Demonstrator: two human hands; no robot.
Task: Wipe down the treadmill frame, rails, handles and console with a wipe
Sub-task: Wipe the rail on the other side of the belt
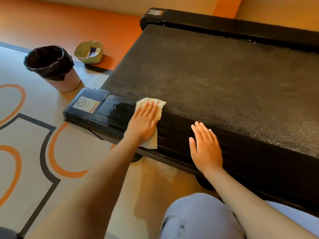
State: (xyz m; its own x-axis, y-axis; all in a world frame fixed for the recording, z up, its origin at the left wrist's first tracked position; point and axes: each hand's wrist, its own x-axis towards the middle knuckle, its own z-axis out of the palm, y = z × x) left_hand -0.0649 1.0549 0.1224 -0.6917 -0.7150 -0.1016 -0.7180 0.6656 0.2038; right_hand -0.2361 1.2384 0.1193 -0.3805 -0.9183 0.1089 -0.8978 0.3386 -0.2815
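Pressing a crumpled white paper wipe (159,105) onto the treadmill's near black ribbed side rail (117,114).
The left hand (144,122) lies flat on the wipe, fingers straight and close together, near the rail's stickered end cap (84,105). The right hand (206,149) rests flat on the same rail nearby, fingers slightly spread, holding nothing. The dark textured belt (215,75) runs alongside.

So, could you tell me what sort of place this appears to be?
Probably a gym or fitness room: a treadmill with its black running belt, a lined waste bin beside it, and orange-patterned flooring.
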